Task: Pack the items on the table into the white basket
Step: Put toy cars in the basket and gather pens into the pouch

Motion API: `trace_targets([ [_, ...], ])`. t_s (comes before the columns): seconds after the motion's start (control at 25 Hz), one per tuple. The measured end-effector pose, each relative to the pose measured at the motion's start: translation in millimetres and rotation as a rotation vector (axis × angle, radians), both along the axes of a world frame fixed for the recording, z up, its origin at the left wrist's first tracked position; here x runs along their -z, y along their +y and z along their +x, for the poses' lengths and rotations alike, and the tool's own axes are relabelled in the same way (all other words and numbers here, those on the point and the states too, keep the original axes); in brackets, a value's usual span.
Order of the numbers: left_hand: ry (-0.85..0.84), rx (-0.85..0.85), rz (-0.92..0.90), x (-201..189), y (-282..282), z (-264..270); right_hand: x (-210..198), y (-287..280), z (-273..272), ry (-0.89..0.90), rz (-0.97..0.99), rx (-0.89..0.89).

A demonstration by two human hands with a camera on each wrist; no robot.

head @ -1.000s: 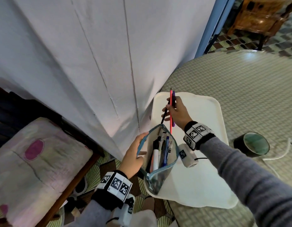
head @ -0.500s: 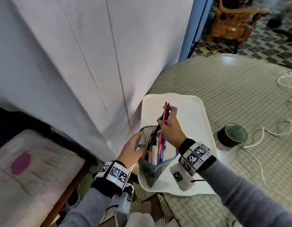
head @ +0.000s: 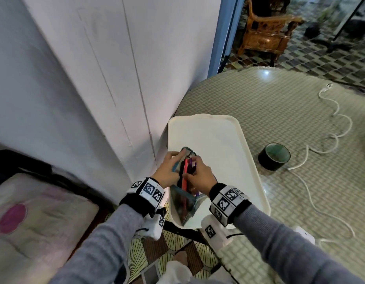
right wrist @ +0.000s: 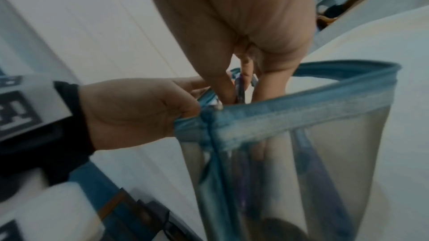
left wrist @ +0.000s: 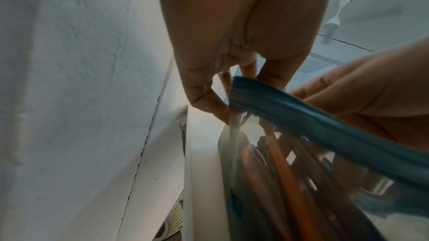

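A clear pencil pouch (head: pixel 184 203) with blue trim stands upright on the near end of the white basket (head: pixel 214 140), a shallow tray. My left hand (head: pixel 176 159) pinches the pouch's blue rim (left wrist: pixel 320 125) on the wall side. My right hand (head: pixel 192 168) grips a red pen (head: pixel 185 177) and a purple pen (right wrist: pixel 240 89), sunk deep into the pouch mouth among several other pens (left wrist: pixel 285 171). In the right wrist view my fingertips (right wrist: pixel 223 83) sit just inside the rim (right wrist: pixel 301 109), with the left hand (right wrist: pixel 139 111) beside them.
A dark tape roll (head: pixel 273 155) lies on the round table (head: pixel 280 103) right of the basket, and a white cable (head: pixel 321 144) snakes past it. A white wall (head: pixel 95 78) stands close on the left. A cushioned stool (head: pixel 34 218) sits below left.
My right hand came down from above the pouch, and the red and purple pens slid deep into it. My left hand kept hold of the rim.
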State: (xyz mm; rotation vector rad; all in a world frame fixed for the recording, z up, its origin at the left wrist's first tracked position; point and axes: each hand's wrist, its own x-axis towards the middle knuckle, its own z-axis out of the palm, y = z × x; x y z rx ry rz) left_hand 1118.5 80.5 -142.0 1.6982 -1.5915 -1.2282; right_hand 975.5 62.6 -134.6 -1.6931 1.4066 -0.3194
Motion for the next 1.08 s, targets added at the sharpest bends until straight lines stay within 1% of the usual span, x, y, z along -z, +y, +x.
trace_targets([
  [0.12, -0.008, 0.067, -0.002, -2, -5, 0, 1, -3, -11, 0.068, -0.024, -0.005],
  [0.2, 0.057, 0.058, -0.041, 0, 1, 3, -5, -3, -18, 0.061, -0.050, -0.018],
  [0.24, 0.098, 0.023, -0.074, 1, 5, 4, -9, -1, -23, 0.082, -0.060, -0.036],
  [0.28, 0.130, -0.039, -0.114, 2, 11, 4, -13, 0, -30, 0.107, -0.062, -0.083],
  [0.32, 0.147, -0.118, -0.162, 3, 17, 4, -16, 2, -38, 0.129, -0.032, -0.173],
  [0.36, 0.146, -0.208, -0.206, 4, 25, 2, -19, 5, -45, 0.146, 0.019, -0.299],
  [0.4, 0.126, -0.299, -0.245, 4, 34, -1, -23, 8, -51, 0.164, 0.062, -0.427],
  [0.44, 0.076, -0.386, -0.295, 4, 44, -4, -24, 11, -55, 0.166, 0.076, -0.519],
  [0.48, 0.011, -0.453, -0.355, 3, 55, -8, -25, 13, -58, 0.142, 0.068, -0.561],
  [0.52, -0.035, -0.473, -0.393, 3, 66, -12, -24, 15, -59, 0.097, 0.042, -0.558],
  [0.56, -0.040, -0.442, -0.388, 4, 78, -17, -23, 16, -59, 0.054, 0.000, -0.529],
  [0.64, 0.000, -0.282, -0.283, 4, 99, -30, -20, 17, -56, -0.001, -0.090, -0.415],
  [0.68, 0.016, -0.228, -0.244, 6, 107, -37, -19, 18, -55, -0.031, -0.111, -0.362],
  [0.72, 0.032, -0.228, -0.242, 8, 112, -43, -19, 18, -55, -0.070, -0.112, -0.324],
  [0.88, 0.126, -0.482, -0.363, 3, 110, -65, -36, 28, -59, -0.202, -0.058, -0.300],
  [0.96, 0.138, -0.532, -0.453, -1, 104, -71, -43, 30, -61, -0.249, -0.072, -0.277],
  [1.0, 0.141, -0.537, -0.485, -4, 102, -75, -45, 30, -61, -0.243, -0.102, -0.264],
  [1.04, 0.148, -0.534, -0.508, -8, 101, -78, -45, 30, -62, -0.191, -0.142, -0.240],
  [1.08, 0.160, -0.528, -0.521, -10, 99, -81, -45, 30, -62, -0.100, -0.190, -0.205],
])
